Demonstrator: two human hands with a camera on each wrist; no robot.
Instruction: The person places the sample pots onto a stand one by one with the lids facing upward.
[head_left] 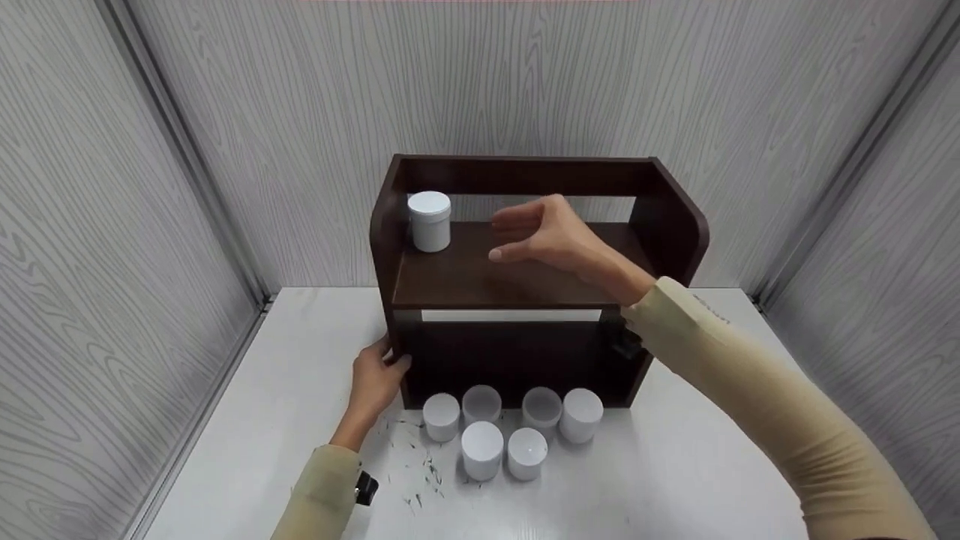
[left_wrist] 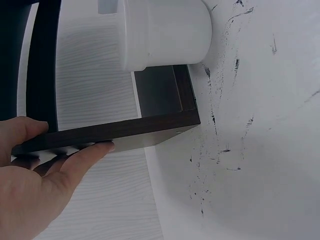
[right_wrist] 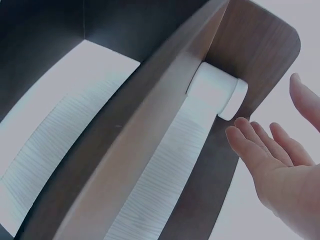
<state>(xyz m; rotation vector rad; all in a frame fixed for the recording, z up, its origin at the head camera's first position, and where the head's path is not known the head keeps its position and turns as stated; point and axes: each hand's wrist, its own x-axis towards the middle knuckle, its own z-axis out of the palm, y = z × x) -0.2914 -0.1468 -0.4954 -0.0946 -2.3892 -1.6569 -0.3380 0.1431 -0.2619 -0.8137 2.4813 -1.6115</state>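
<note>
A dark brown two-tier wooden shelf [head_left: 465, 281] stands on the white table. My left hand [head_left: 375, 382] grips its left side panel low down, thumb round the front edge; in the left wrist view the panel [left_wrist: 125, 131] runs between thumb and fingers. On the upper board, at the left end, a white lidded jar [head_left: 430, 223] stands upright. My right hand [head_left: 555, 236] hovers over that board to the right of the jar, holding nothing, fingers and thumb spread apart. In the right wrist view its fingertips [right_wrist: 235, 132] are close to the jar's lid [right_wrist: 233, 100].
Several white jars stand on the table before the shelf, among them a lidded jar [head_left: 482, 448] and a grey-topped jar [head_left: 541, 409]. Dark scuff marks [head_left: 427, 469] cover the table at the left. Grey wood-patterned walls [head_left: 480, 82] enclose the back and sides.
</note>
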